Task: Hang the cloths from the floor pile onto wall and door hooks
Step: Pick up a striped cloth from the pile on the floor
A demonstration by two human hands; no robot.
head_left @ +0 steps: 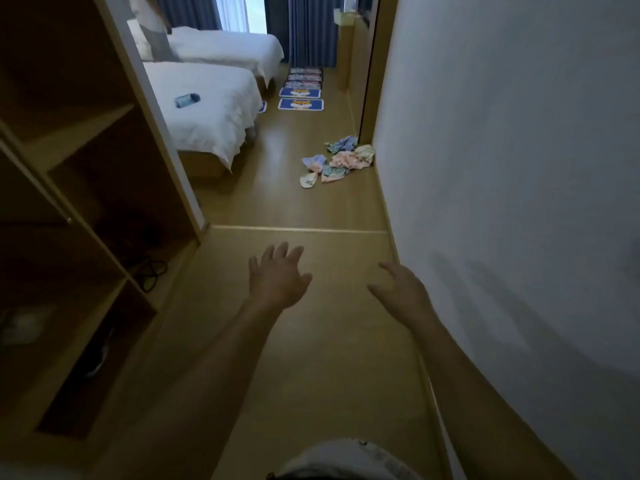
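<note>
The pile of cloths (335,161) lies on the wooden floor (304,341) up ahead, tucked close to the foot of the white wall (519,168) on the right, just past the dark edge of a door frame (372,64). It is a loose scatter: pink, striped blue-green and pale pieces bunched together, with one cream cloth (308,180) lying a little apart at the near left edge of the heap.

Both hands are well short of the pile, stretched forward over bare floor on this side of a thin strip (298,229) that crosses the boards. The left hand (277,277) is spread wide, fingers fanned, holding nothing. The right hand (403,289) is also empty, fingers loosely parted and curved, close to the wall, where its shadow falls faintly on the paint.

To the left stands an open wooden shelf unit (79,202) with dark compartments; a black cable (150,271) coils in one of the lower ones. Beyond it are two beds (207,98) with white covers, a small blue object (187,100) resting on the nearer one. Farther on, blue mats (300,105) with a cartoon print lie in a row on the floor, leading to dark blue curtains (311,29) at the window.
</note>
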